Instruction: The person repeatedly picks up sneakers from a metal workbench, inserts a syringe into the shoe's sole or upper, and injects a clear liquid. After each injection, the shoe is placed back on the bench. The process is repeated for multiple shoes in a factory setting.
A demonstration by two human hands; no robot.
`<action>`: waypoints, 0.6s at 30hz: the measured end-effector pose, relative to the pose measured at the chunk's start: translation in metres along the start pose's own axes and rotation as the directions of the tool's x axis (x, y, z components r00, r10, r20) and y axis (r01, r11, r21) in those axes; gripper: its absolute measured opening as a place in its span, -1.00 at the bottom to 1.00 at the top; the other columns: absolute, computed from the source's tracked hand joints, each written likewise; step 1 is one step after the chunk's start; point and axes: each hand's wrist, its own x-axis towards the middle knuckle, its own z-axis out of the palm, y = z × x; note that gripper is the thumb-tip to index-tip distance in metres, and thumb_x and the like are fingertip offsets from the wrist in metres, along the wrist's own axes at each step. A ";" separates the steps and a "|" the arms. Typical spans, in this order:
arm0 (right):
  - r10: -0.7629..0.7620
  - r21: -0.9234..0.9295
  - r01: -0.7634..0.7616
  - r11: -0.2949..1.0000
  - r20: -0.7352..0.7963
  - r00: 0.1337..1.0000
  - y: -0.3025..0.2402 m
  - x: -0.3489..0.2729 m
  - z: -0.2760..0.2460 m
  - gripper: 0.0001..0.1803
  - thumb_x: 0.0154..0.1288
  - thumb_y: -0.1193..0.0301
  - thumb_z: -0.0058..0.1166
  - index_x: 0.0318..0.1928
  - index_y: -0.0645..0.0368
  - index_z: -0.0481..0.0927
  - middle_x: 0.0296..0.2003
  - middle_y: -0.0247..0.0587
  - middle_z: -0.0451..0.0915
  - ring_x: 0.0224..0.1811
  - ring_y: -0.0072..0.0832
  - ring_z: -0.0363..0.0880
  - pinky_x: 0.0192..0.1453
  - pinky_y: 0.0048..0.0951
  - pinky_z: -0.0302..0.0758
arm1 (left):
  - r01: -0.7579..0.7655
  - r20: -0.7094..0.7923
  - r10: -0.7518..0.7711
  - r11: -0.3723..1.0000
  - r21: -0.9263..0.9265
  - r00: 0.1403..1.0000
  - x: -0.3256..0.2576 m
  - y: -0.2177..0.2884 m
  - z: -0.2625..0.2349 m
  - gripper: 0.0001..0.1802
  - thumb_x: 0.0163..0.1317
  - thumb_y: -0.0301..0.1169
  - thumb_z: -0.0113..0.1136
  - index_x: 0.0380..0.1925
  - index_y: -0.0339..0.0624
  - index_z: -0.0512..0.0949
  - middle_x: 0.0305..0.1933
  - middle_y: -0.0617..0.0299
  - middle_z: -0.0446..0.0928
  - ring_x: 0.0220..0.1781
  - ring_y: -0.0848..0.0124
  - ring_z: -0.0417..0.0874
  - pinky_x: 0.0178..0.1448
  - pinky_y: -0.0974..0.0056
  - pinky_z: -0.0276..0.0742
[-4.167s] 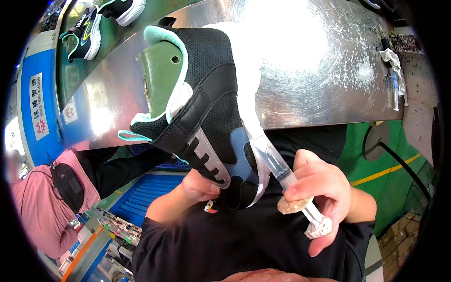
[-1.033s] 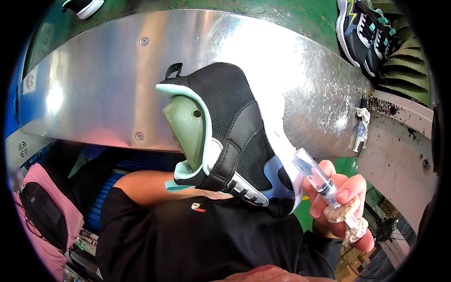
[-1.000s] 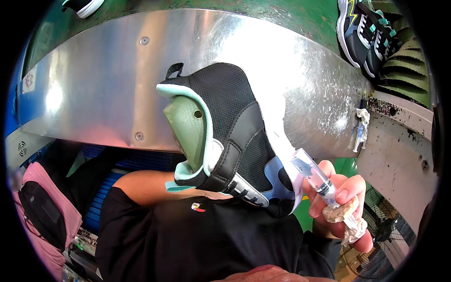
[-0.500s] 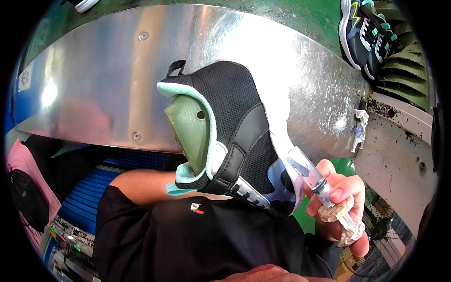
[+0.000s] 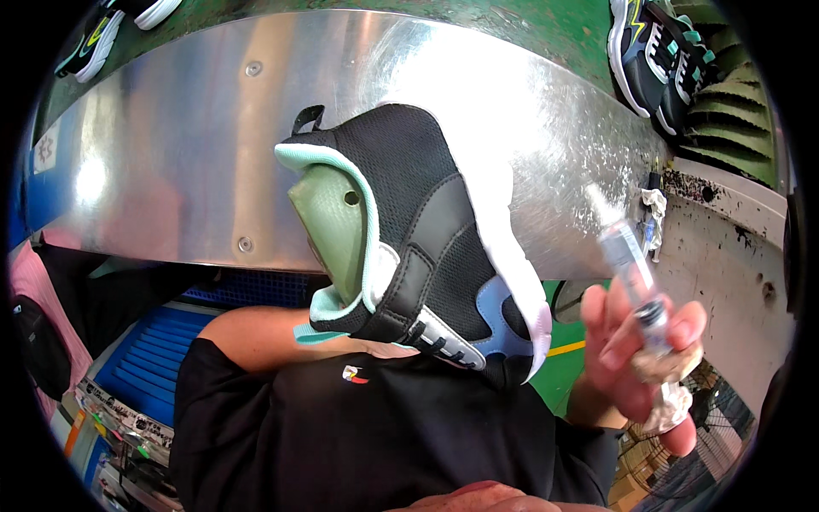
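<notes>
The right hand (image 5: 636, 350) grips a clear plastic syringe (image 5: 627, 256) padded with pale, crumpled wrappings (image 5: 669, 411), its tip pointing forward of the fingers, apart from the black mesh shoe with mint lining and white sole (image 5: 431, 230) to this hand's left; the left hand (image 5: 391, 349) is mostly hidden behind the shoe, so its grip cannot be told. Support the shoe firmly, and steady the barrel before the tip approaches the sole edge. Apply light, even plunger pressure, since excess would likely soil the upper.
</notes>
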 end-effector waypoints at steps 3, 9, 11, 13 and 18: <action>-0.108 -0.100 0.109 0.989 0.017 0.994 -0.007 -0.002 -0.019 0.01 -0.25 -0.24 0.35 0.16 0.03 0.27 -0.32 -0.24 0.46 -0.22 -0.49 0.17 -0.21 -0.46 0.05 | 0.029 0.011 -0.029 1.000 -0.003 1.000 0.002 0.000 0.004 -0.59 0.16 -0.60 0.12 0.06 -0.31 0.42 0.11 0.12 0.47 0.17 0.32 0.47 0.22 0.27 0.37; -0.267 -0.555 -0.003 0.832 -0.404 0.875 0.032 -0.032 -0.067 0.20 -0.30 -0.34 0.29 0.22 0.28 0.20 -0.09 -0.21 0.40 -0.11 -0.44 0.40 -0.05 -0.47 0.31 | 0.017 -0.039 -0.016 1.000 0.020 0.999 0.007 -0.010 0.009 -0.58 0.15 -0.61 0.12 0.06 -0.32 0.42 0.10 0.10 0.46 0.17 0.30 0.47 0.21 0.26 0.38; -0.219 -0.554 -0.088 0.828 -0.464 0.858 0.042 -0.043 -0.079 0.20 -0.33 -0.25 0.39 0.21 0.30 0.20 -0.01 -0.22 0.39 -0.08 -0.48 0.47 -0.01 -0.49 0.38 | 0.001 -0.063 0.002 0.999 0.053 0.998 0.006 -0.010 0.012 -0.58 0.14 -0.61 0.13 0.06 -0.32 0.42 0.10 0.10 0.46 0.17 0.30 0.47 0.21 0.26 0.38; -0.228 -0.591 -0.092 0.802 -0.443 0.867 0.050 -0.050 -0.086 0.14 -0.30 -0.13 0.45 0.22 0.28 0.21 0.03 -0.21 0.36 -0.01 -0.45 0.42 0.08 -0.44 0.36 | -0.051 -0.105 0.065 0.990 0.133 0.992 -0.002 -0.005 0.014 -0.58 0.14 -0.62 0.13 0.06 -0.32 0.42 0.10 0.10 0.46 0.17 0.30 0.47 0.21 0.25 0.38; -0.258 -0.643 -0.029 0.766 -0.347 0.902 0.059 -0.056 -0.103 0.08 -0.28 0.04 0.51 0.21 0.27 0.21 0.01 -0.24 0.32 0.05 -0.46 0.35 0.13 -0.43 0.32 | -0.162 -0.398 0.214 0.973 0.162 0.892 -0.047 -0.001 0.036 -0.31 -0.01 -0.48 0.28 0.17 -0.38 0.29 0.09 -0.02 0.48 0.16 0.16 0.49 0.22 0.12 0.40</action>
